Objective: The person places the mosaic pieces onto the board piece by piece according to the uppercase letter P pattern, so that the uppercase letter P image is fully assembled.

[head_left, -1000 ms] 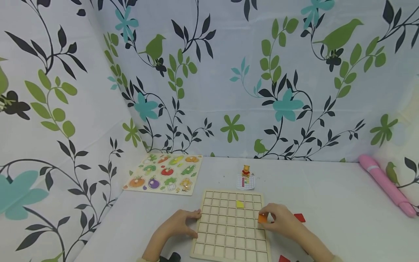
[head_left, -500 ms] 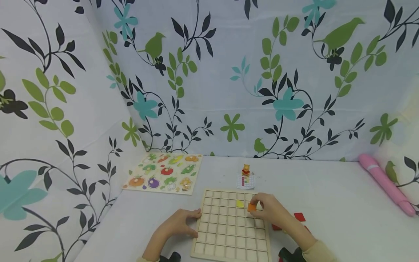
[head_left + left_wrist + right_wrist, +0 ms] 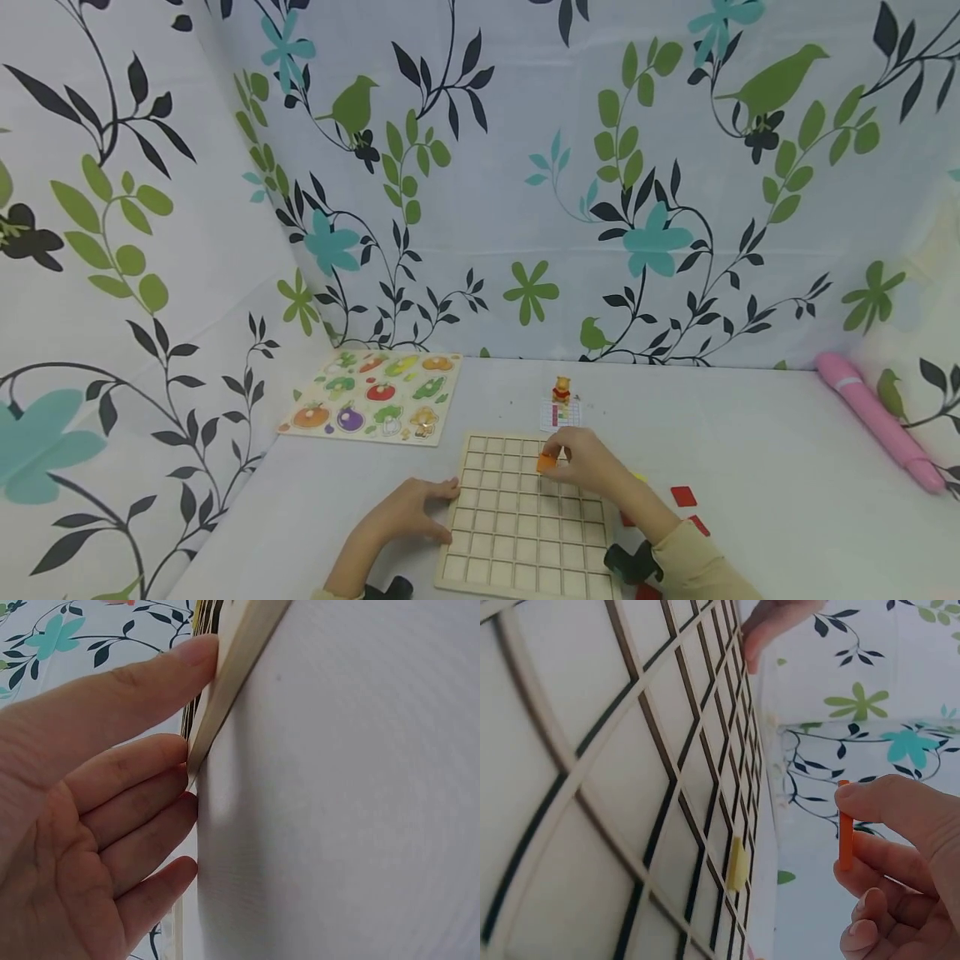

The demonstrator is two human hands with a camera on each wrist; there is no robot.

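Note:
My right hand (image 3: pixel 588 462) pinches a flat orange square tile (image 3: pixel 546 463) between thumb and fingers, over the upper part of a wooden grid board (image 3: pixel 495 527). In the right wrist view the orange tile (image 3: pixel 845 832) is edge-on, held apart from the board. A yellow tile (image 3: pixel 737 866) lies in one cell there; in the head view the orange tile and hand cover its place. At the board's left edge rests my left hand (image 3: pixel 408 512), thumb and fingers spread. The left wrist view shows fairly straight fingertips (image 3: pixel 191 810) against the board's side (image 3: pixel 240 664).
Red tiles (image 3: pixel 683 497) and part of a yellow one lie right of the board, partly behind the right forearm. Behind it are a small bear figure (image 3: pixel 562 388) and a gridded paper (image 3: pixel 551 415). A vegetable puzzle board (image 3: pixel 375 396) lies back left, a pink stick (image 3: pixel 877 421) far right.
My right hand has carried the orange tile leftward and up across the board, from its right edge to over the yellow tile's place. The left hand has stayed at the left edge.

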